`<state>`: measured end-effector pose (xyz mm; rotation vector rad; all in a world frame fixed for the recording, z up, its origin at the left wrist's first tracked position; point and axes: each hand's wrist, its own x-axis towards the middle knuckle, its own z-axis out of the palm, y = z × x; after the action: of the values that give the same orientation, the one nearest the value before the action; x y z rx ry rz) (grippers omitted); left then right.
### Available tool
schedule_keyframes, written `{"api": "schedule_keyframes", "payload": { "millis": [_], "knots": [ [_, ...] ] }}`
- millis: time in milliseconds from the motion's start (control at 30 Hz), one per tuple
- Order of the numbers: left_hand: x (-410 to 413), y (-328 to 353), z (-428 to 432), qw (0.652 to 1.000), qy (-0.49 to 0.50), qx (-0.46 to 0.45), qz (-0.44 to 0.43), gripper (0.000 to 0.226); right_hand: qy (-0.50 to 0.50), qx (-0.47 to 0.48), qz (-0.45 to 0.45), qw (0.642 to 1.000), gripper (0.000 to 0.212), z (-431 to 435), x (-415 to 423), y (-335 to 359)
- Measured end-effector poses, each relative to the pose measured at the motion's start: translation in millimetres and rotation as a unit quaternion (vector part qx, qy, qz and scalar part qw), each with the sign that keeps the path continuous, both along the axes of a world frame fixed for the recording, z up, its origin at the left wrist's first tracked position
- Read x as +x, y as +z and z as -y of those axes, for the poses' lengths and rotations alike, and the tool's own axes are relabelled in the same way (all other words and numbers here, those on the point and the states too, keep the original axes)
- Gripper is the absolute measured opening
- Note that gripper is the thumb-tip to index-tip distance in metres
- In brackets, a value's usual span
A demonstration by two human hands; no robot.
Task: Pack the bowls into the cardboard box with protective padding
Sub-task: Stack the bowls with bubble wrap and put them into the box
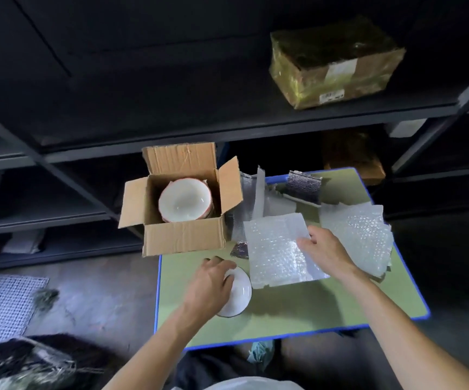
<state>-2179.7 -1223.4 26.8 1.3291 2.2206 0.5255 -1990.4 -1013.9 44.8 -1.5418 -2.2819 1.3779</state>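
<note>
Wrapping step: left hand [213, 280] grips white bowl [240, 294] nearside of cardboard box [184, 239]; right hand [323, 249] pinches bubble-wrap sheet [275, 249] beside box. Next, likely: bowl onto sheet.

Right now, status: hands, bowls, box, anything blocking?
Left hand grips loose bowl on table. Right hand on bubble wrap sheet, grip unclear. Box open, bowls stacked inside. Nothing blocking box.

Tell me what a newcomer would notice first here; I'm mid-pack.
The open cardboard box at the green table's far left corner, with white bowls stacked inside, draws the eye first. Nearer, the person's left grip holds a lone white bowl on the table, while the right grip holds a bubble wrap sheet beside it.
</note>
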Motion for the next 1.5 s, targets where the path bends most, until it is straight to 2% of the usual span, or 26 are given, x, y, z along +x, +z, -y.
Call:
{"api": "schedule_keyframes", "payload": {
  "millis": [100,233,467,733,900,1067,1267,1367,1500],
  "knots": [
    [-7.5,-10.3,12.2,0.999,0.032,-0.015,-0.036,0.036,0.018,-0.003,0.018,1.000,0.029,6.4,-2.2,-6.9],
    [-15.9,-21.6,18.2,0.994,0.046,-0.080,-0.054,0.044,0.027,-0.015,0.019,0.999,0.031,14.1,-7.2,-13.2],
    [-17.7,-30.5,14.2,0.987,0.040,-0.143,-0.052,0.037,0.050,-0.007,0.037,0.998,0.027,23.6,-8.2,-18.7],
    [-12.3,9.4,17.1,0.996,0.037,-0.077,0.004,0.028,0.030,0.001,0.026,0.999,0.029,8.9,4.5,-1.7],
    [-7.3,45.4,4.9,0.998,0.014,-0.059,0.006,0.024,0.011,0.053,-0.023,0.998,0.033,-5.5,7.8,23.5],
    [3.3,76.5,-10.6,0.999,-0.016,-0.027,0.025,0.023,-0.061,0.081,-0.049,0.994,0.037,-16.9,25.5,38.7],
    [9.2,105.1,-38.7,0.998,-0.030,0.016,0.053,0.016,-0.157,0.087,-0.060,0.982,0.026,-18.3,41.5,46.4],
    [10.9,116.5,-49.3,0.997,-0.032,0.036,0.067,0.014,-0.158,0.084,-0.055,0.982,0.020,-13.3,40.2,48.0],
    [11.2,125.5,-61.0,0.996,-0.029,0.052,0.070,0.014,-0.103,0.055,-0.066,0.991,0.012,-4.4,30.7,49.8]
  ]
}}
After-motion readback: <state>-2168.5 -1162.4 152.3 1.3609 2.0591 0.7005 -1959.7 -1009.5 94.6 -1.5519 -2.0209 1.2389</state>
